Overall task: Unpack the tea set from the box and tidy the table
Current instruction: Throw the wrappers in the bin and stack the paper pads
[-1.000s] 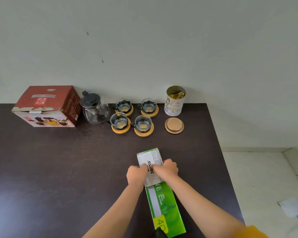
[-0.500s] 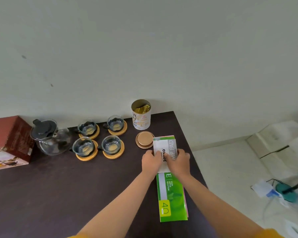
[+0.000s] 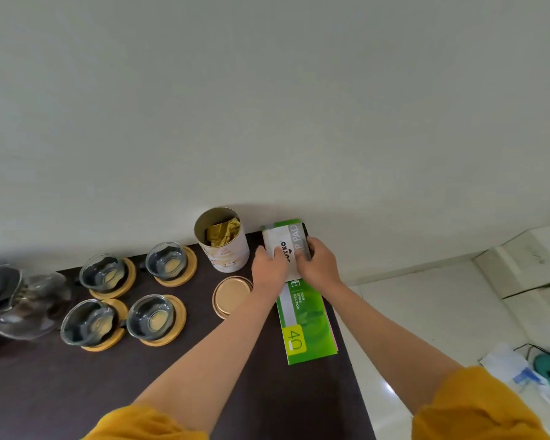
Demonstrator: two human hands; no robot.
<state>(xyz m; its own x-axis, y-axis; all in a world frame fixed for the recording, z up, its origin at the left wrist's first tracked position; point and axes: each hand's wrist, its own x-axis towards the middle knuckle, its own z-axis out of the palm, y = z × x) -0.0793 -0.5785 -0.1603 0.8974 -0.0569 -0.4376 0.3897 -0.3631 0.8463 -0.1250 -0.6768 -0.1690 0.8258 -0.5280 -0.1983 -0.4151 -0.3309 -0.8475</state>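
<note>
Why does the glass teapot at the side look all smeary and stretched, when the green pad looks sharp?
In the head view, the glass teapot sits at the left edge, where the wide-angle lens stretches things and motion blur smears them; the green pad, nearer the middle, is sharp enough to read its "40"; soft light casts only a faint shadow behind the open tea tin on the wall.

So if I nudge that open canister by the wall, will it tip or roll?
The open canister stands upright on a flat base, so it probably slides rather than rolls. It is tall, with only crumpled gold foil showing inside, so likely light; a high push may tip it.
</note>
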